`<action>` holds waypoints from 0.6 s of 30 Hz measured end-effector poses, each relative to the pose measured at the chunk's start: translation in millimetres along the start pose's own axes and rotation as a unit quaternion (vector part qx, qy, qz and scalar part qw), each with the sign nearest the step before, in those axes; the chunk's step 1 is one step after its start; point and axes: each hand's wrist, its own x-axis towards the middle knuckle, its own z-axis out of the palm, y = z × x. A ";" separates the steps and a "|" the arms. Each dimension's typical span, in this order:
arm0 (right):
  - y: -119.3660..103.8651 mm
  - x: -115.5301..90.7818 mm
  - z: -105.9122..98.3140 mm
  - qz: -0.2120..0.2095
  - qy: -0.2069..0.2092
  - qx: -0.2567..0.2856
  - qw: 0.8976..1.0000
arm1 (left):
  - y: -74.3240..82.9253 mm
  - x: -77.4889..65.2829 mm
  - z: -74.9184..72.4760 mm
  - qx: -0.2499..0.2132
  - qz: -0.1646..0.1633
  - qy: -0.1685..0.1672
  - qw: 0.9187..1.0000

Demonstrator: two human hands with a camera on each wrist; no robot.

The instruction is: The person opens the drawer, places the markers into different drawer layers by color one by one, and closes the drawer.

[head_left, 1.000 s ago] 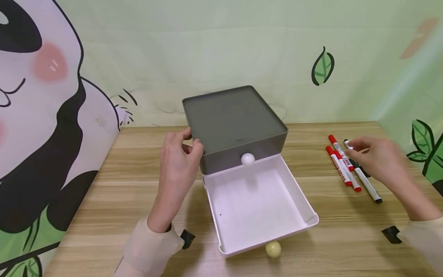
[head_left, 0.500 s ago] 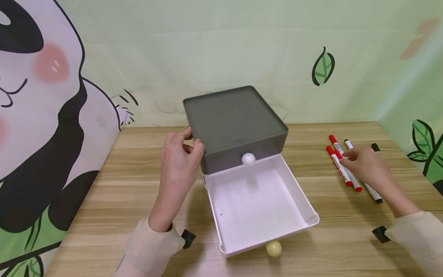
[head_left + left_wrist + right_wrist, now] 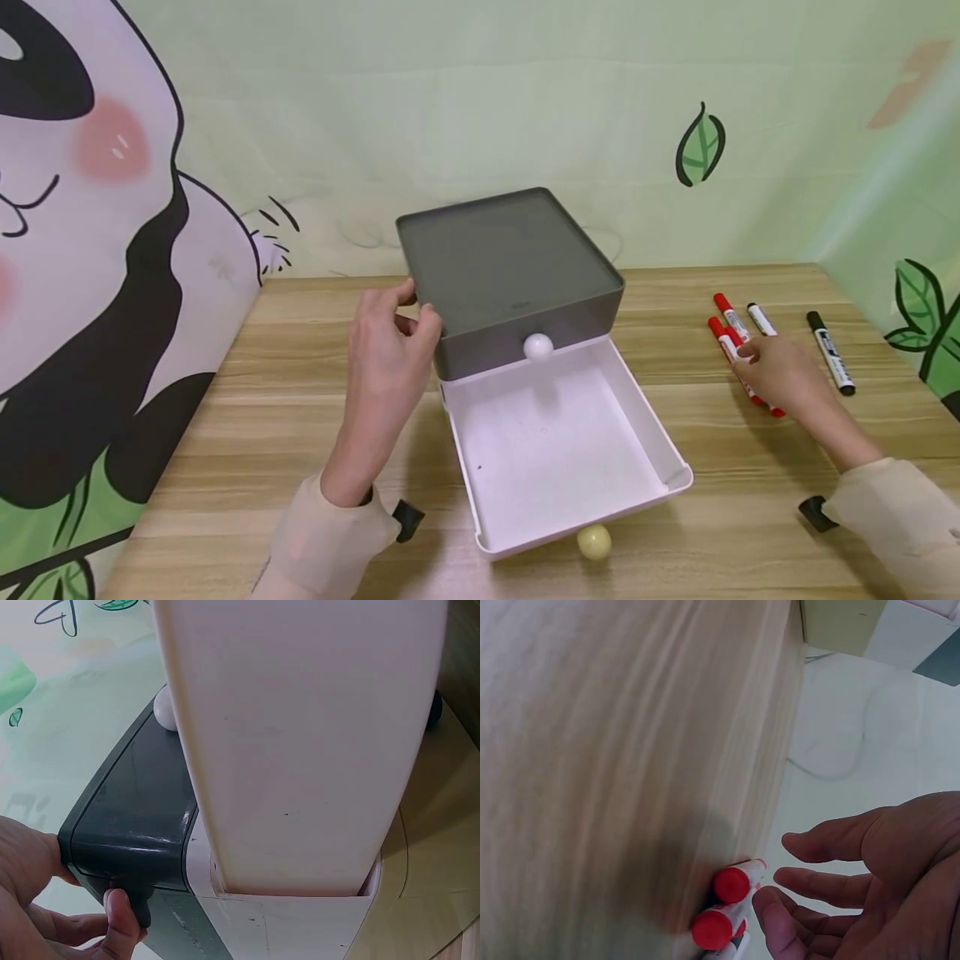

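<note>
A stacked drawer unit [image 3: 510,258] has a dark grey top with a white knob [image 3: 537,347]. From its middle, a white drawer [image 3: 555,433] is pulled out with nothing in it. My left hand [image 3: 393,354] grips the unit's left edge, its thumb and fingers bent around the dark casing [image 3: 135,802] in the left wrist view. Over a group of markers at the right, my right hand [image 3: 787,379] hovers with thumb and fingers apart. Red-capped markers [image 3: 727,342] lie right by its fingertips; their red ends [image 3: 731,885] show below the hand in the right wrist view.
A black marker [image 3: 830,354] lies alone to the right of the hand. Beside the red ones is a white marker with a black end [image 3: 761,319], partly covered. A yellow knob [image 3: 594,542] sticks out below the drawer's front. A printed cloth stands behind the table.
My right hand has moved left and slightly toward me, from the black-ended markers to the red ones, uncovering the separate black marker. The left hand and drawer stay put.
</note>
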 end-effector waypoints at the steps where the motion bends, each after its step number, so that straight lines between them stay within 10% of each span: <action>1: 0.1 0.1 0.9 0.001 -0.001 0.000 1.000 | -0.1 -0.1 0.0 0.000 0.001 0.001 1.000; 18: -4.3 3.0 5.5 0.018 -0.010 -0.043 0.999 | -0.8 -0.5 -0.1 -0.001 0.005 0.006 1.000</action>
